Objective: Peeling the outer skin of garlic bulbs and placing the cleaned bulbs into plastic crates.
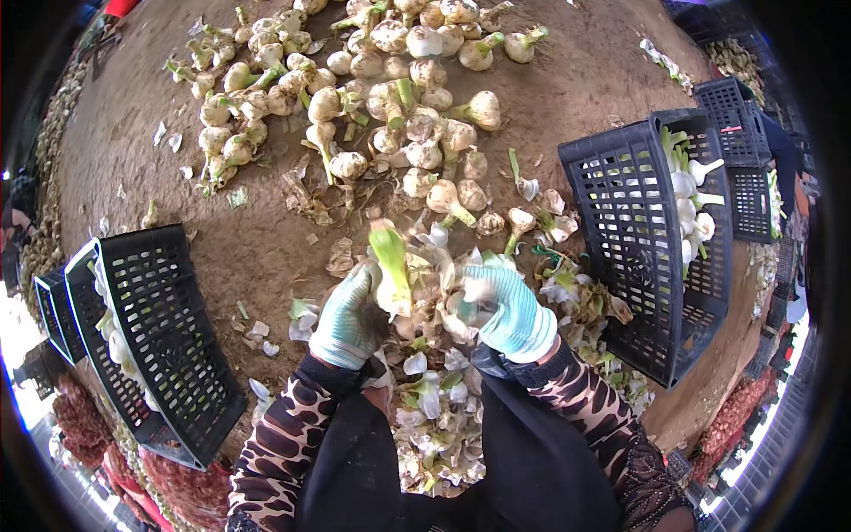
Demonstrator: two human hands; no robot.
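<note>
My left hand [349, 316], in a pale turquoise knit glove, grips a garlic bulb with a thick green stem [391, 263] pointing away from me. Loose papery skin hangs around the bulb, partly blurred. Just right of it is my right hand [515, 309], gloved alike, with curled fingers blurred by motion among the papery skins. Whether those fingers pinch a skin is unclear. Below the hands, between my knees, lies a heap of peeled garlic skins [432, 405]. Beyond them, many unpeeled garlic bulbs [422, 126] with cut stems spread over the brown ground [266, 213].
A black plastic crate [621, 233] on the right holds white, cleaned garlic [688, 206] with stems. Another black crate [163, 332] on the left also contains white bulbs [116, 339]. More crates [731, 120] stand farther right. Red mesh sacks [186, 489] lie at lower left.
</note>
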